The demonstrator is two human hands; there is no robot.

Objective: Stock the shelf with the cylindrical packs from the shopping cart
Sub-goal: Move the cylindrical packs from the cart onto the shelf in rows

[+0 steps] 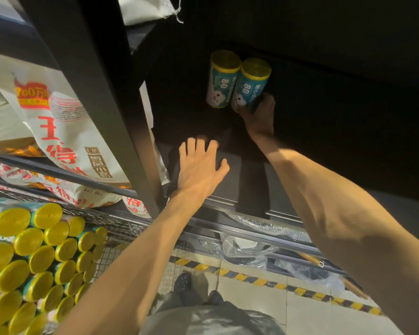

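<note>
Two cylindrical packs with teal labels and yellow ends stand side by side deep on the dark shelf [227,170]. My right hand [258,114] reaches far in and grips the lower end of the right pack [250,82]. The left pack [223,78] touches it and stands free. My left hand [200,165] hovers with fingers spread over the shelf's front part, holding nothing. At lower left, the wire shopping cart [121,228] holds several more such packs [34,257], yellow ends facing me.
A black shelf upright [121,112] rises between the two bays. White printed sacks [66,131] fill the left bay. Crumpled plastic wrap [254,247] lies on the lower level. A yellow-black striped line [276,284] crosses the tiled floor by my feet.
</note>
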